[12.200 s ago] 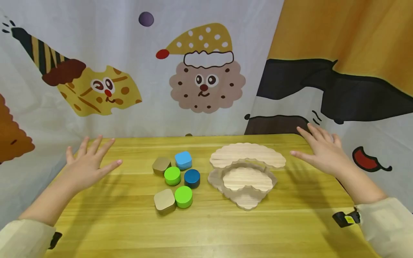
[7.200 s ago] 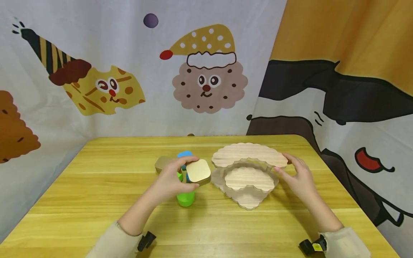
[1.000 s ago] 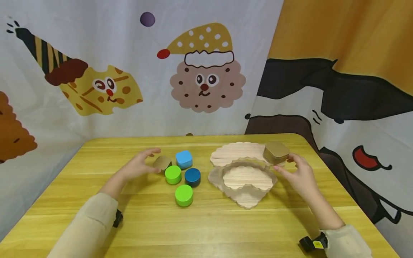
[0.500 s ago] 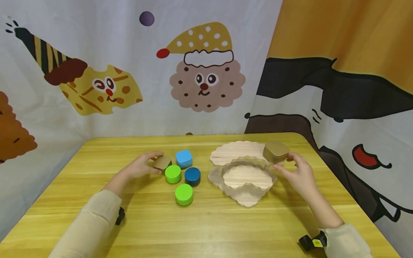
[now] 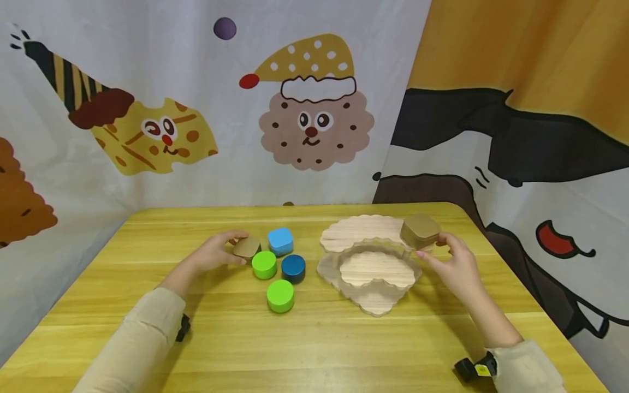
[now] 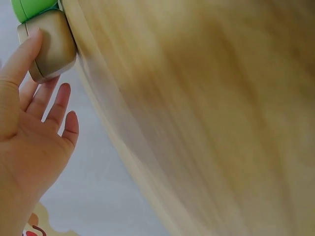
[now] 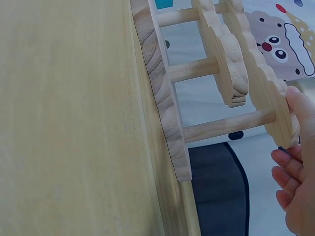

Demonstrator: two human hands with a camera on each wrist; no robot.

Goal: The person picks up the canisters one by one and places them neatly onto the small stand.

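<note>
The left arm [image 5: 140,335] reaches forward from the lower left; the right arm [image 5: 498,319] comes from the lower right and points inward. About the hands: the left hand [image 5: 212,254] pinches, between thumb and fingers, one gold tin [image 5: 247,246] standing on the bench [image 5: 314,349]. The right hand [image 5: 457,261] pinches the right end of the top board [image 5: 361,232] of one wooden stand [image 5: 377,270]. Another gold tin [image 5: 420,231] stands on this board, so there are two. Near the left hand are also two green tins [image 5: 280,296], one dark blue tin [image 5: 293,268] and one light blue tin [image 5: 280,242].
</note>
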